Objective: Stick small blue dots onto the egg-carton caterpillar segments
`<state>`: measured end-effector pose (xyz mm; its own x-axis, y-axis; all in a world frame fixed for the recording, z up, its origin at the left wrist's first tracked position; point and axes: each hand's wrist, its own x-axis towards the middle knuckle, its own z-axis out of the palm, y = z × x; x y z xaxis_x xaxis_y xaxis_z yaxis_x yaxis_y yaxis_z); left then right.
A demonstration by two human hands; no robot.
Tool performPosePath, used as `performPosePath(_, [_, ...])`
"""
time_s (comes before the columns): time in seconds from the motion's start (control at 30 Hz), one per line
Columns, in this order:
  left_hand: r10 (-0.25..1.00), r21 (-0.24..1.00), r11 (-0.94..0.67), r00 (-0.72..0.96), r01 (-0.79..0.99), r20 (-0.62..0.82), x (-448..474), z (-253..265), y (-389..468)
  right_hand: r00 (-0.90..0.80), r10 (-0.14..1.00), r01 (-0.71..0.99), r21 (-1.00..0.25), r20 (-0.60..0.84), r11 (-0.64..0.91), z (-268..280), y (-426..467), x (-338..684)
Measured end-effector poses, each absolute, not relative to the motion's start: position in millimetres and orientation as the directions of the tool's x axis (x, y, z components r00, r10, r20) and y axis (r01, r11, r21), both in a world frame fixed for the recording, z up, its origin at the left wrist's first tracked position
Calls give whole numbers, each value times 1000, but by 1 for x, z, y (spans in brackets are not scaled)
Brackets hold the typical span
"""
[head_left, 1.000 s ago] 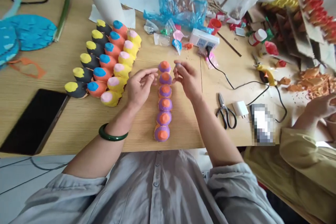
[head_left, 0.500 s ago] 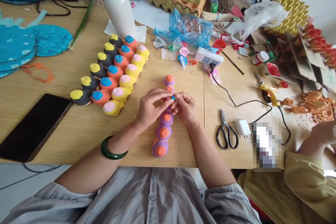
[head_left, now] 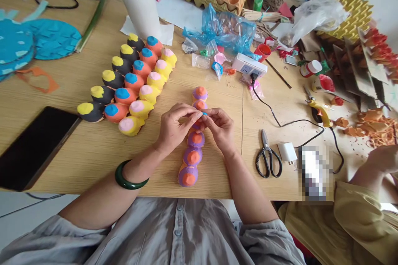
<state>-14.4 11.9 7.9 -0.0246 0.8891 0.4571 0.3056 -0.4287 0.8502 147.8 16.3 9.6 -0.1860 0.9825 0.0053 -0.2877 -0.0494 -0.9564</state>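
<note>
A small piece of blue modelling clay (head_left: 204, 113) is pinched between the fingertips of both hands. My left hand (head_left: 175, 124), with a dark green bangle on its forearm, grips it from the left by thumb and forefinger. My right hand (head_left: 220, 128) meets it from the other side, its fingers closed. Beneath them lies a strip of egg-carton cups (head_left: 193, 156) coated in purple, each visible one capped with an orange blob; its middle is partly hidden by the fingers. To the left sit three similar strips: black with yellow caps (head_left: 113, 78), orange with blue caps (head_left: 133, 83) and yellow with pink caps (head_left: 148, 94).
A phone (head_left: 37, 147) lies at left, below blue paper shapes (head_left: 56, 39). A white bottle (head_left: 137, 4) stands behind the strips. Scissors (head_left: 267, 155), a white charger (head_left: 287, 152) and a corded power strip (head_left: 249, 65) lie right. Another person's hand (head_left: 381, 159) is at far right.
My right thumb and fingers have shifted around the blue clay, and less of the clay shows now. The view has moved slightly; the strips stay in place.
</note>
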Motion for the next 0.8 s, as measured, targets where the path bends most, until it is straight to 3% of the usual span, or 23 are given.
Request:
performPosePath(0.17, [903, 863, -404, -15, 303, 428, -16, 12, 11, -119, 992, -309, -947, -50, -85, 11, 17, 147])
performPosePath(0.37, [804, 744, -576, 68, 338, 591, -16, 13, 12, -194, 979, -258, -959, -68, -118, 14, 15, 147])
performPosePath(0.67, [888, 861, -457, 63, 223, 455, -15, 16, 8, -210, 976, -258, -960, -57, -112, 17, 14, 149])
performPosePath(0.8, [868, 842, -496, 80, 212, 491, -15, 14, 10, -235, 969, -177, -978, -70, -114, 17, 14, 149])
